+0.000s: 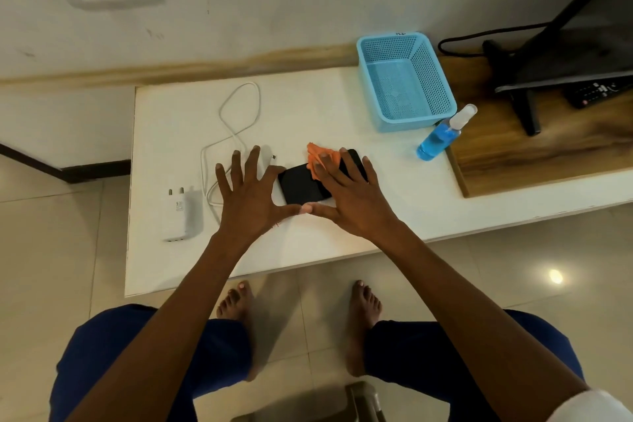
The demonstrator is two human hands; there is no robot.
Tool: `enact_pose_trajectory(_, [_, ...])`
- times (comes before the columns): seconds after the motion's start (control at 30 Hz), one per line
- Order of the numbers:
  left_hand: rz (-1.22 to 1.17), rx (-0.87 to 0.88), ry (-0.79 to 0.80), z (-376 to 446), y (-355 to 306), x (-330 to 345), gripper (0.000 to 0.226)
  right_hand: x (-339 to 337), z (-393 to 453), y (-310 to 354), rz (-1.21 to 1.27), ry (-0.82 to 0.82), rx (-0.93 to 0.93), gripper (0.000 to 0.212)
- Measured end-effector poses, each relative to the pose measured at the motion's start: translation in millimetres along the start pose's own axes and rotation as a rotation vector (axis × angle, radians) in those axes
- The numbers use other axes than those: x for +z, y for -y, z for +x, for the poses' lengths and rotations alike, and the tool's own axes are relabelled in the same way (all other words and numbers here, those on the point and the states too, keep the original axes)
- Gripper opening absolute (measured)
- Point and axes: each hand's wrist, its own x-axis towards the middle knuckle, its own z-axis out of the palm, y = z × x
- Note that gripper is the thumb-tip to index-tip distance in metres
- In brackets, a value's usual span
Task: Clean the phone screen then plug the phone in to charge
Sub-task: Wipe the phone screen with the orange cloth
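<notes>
Black phone [301, 183] flat on white table [342, 233], between both hands. Left hand [246, 195] splayed, fingers straight, thumb against phone's left end. Right hand [349, 197] flat, pressing orange cloth [320, 156] onto screen. White charger [180, 212] and cable [236, 123] lying left.

Single head-mounted wide-angle view, looking forward and steeply down over both outstretched forearms. The left hand [251, 193] and right hand [346, 197] sit near frame centre, at arm's reach. Wall lies beyond the hands; knees and feet below them.
</notes>
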Motion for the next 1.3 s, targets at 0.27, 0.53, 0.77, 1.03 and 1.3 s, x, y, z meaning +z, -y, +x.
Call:
enact_pose_trajectory(0.27, [0.003,-0.022,-0.026,-1.0,-2.7,-1.1,0.093,-6.2,-0.8,-19.8,-0.121,0.007,0.145,0.090])
enact_pose_trajectory(0.53, [0.043,-0.013,-0.055,-2.2,-1.5,-0.9,0.092,-13.3,-11.5,-35.1,-0.056,0.022,0.173,0.091])
enact_pose_trajectory(0.77, [0.041,-0.006,-0.065,-2.9,-3.3,0.6,0.091,-5.5,-45.5,-41.6,-0.060,0.060,0.147,0.088])
enact_pose_trajectory(1.03, [0.041,0.001,-0.022,-0.4,-1.4,-1.0,0.091,5.8,-58.9,-26.9,0.050,0.045,0.107,0.085])
enact_pose_trajectory(1.3, [0.037,-0.003,-0.014,-0.3,-0.4,-0.9,0.092,13.2,-48.9,-4.1,-0.047,0.094,0.028,0.096])
